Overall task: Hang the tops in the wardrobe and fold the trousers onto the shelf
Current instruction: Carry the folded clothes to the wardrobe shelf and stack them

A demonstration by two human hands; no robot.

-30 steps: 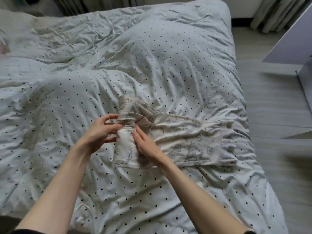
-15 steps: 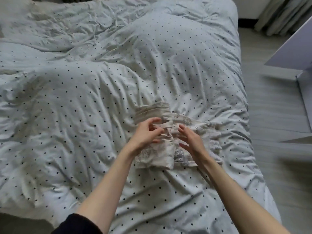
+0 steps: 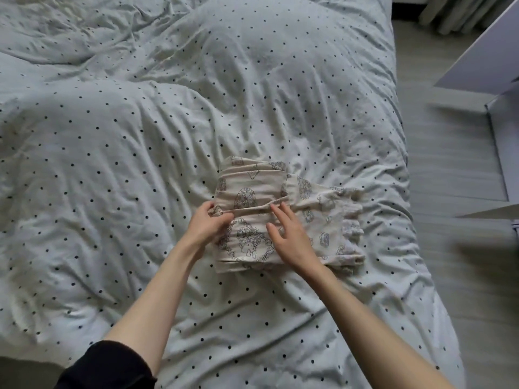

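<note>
Two bare hands work on a folded pair of cream printed trousers (image 3: 280, 214) lying on the polka-dot duvet (image 3: 112, 164) of the bed, toward its right edge. At the bundle's left end, the left hand (image 3: 206, 224) pinches a fold of cloth between thumb and fingers. Beside it, the right hand (image 3: 289, 234) rests flat on top, fingers straight and spread. The trousers' long axis runs left to right, ruffled end pointing right toward the grey floor (image 3: 455, 192).
</note>
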